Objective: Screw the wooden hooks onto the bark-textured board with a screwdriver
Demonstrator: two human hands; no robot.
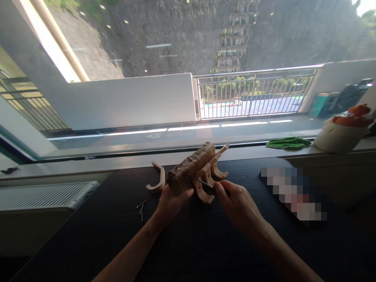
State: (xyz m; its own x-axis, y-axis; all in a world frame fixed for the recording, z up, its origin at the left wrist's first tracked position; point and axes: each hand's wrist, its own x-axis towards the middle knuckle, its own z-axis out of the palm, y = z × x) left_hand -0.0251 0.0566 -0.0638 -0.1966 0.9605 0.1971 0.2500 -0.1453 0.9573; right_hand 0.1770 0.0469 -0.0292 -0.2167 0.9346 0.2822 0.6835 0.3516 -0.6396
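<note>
My left hand [174,201] grips the near end of a bark-covered wooden block [190,163], which is tilted up off the dark table. Several curved wooden hooks line the right side of the block; the nearest hook [205,194] has a small hole in its face. Closed around a screwdriver [206,183], my right hand [237,199] hides its handle, while the thin metal shaft points left at that nearest hook. Whether the tip sits in a screw is too small to see. A loose wooden hook [161,178] lies left of the block. Several screws [141,207] lie near my left wrist.
The black table [111,235] stands against a window sill [117,164]. On the sill are a green cloth [288,143] and a pale pot [337,135] with an orange top. A blurred-out object [293,194] lies at right. A radiator [47,194] stands at left.
</note>
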